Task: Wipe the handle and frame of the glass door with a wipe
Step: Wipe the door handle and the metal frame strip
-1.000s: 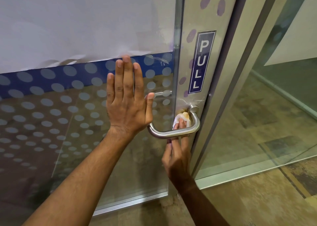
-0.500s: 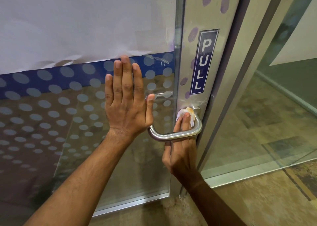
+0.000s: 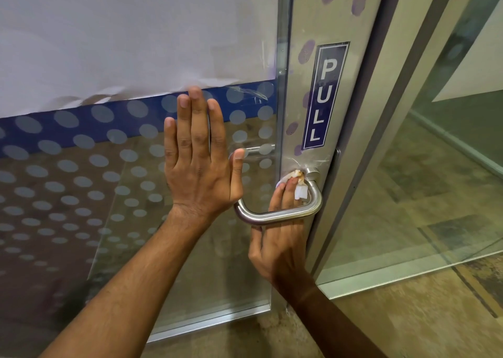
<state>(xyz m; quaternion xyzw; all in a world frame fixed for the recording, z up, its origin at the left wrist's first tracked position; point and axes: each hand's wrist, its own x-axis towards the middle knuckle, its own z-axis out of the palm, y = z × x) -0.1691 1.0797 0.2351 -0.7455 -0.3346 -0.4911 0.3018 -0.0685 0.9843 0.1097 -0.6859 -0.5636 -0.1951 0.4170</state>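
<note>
- While my right hand [image 3: 283, 238] reaches up behind the bar, its fingers press the crumpled white wipe, stained brownish [image 3: 295, 179], against the silver metal frame of the glass door [image 3: 302, 112], just beside the round mount of the brushed steel loop handle [image 3: 275, 216].
- The wipe sits at the top right of the handle, touching the mount and the frame plate under the blue PULL sticker [image 3: 325, 96]; whether my thumb helps hold it I cannot tell.
- My left hand [image 3: 201, 164] lies flat on the dotted frosted glass pane [image 3: 81, 167], fingers straight and together, holding nothing; I judge it steadies the door.
- The step in hand looks like cleaning around the handle's mount, where scuff marks show on the frame.
- Next, I think, the wipe should wrap round the bar and travel along its bend, then go up and down the frame strip; that calls for firm pressure and the bracing hand staying put so the door does not swing.
</note>
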